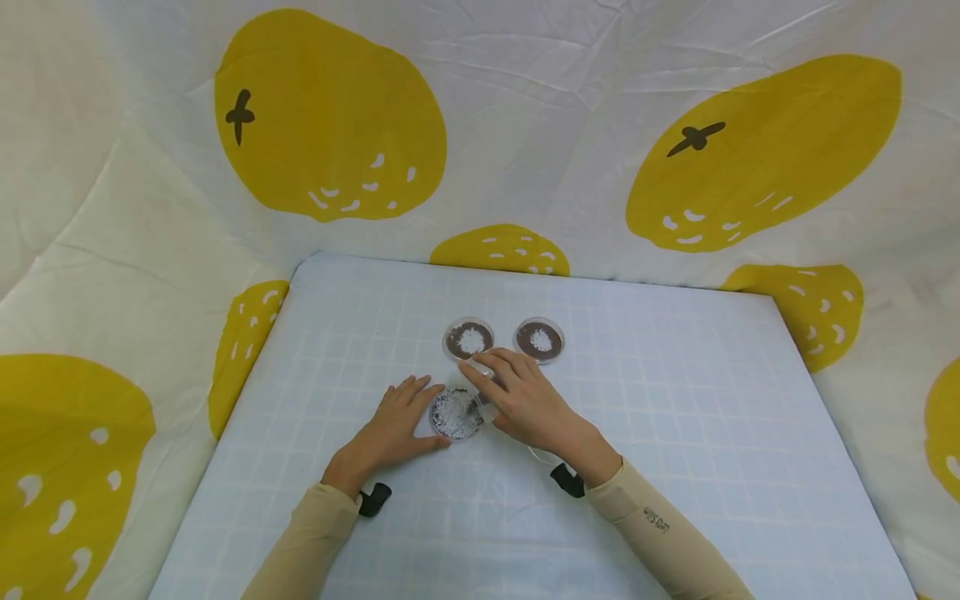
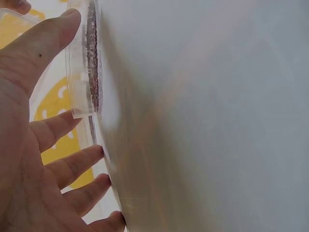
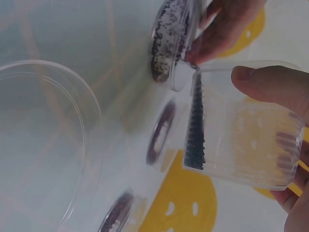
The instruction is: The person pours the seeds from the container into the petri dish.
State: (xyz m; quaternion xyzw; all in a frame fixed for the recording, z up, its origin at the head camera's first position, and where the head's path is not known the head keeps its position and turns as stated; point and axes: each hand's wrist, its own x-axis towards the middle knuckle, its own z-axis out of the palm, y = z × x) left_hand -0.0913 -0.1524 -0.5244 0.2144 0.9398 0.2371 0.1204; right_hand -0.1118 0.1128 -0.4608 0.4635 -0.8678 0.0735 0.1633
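Observation:
A clear petri dish [image 1: 454, 414] with white material and black specks stands on the table. My left hand [image 1: 393, 425] is beside it, fingers spread and fairly straight, with thumb and index fingertips at its rim. In the left wrist view, the other fingertips [image 2: 107, 180] rest at the table surface. My right hand [image 1: 528, 400] grips a clear plastic cup [image 3: 236, 128], tilted with its mouth close to the dish's edge. Small black grains [image 3: 195, 130] lie in a band inside the cup near the mouth.
Behind the hands stand two more petri dishes, one on the left [image 1: 453, 343] and one on the right [image 1: 552, 340], each with brown material and a white centre. A clear round lid or dish [image 3: 89, 104] lies near my right wrist. Fruit-print cloth [image 1: 525, 150] hangs around the table.

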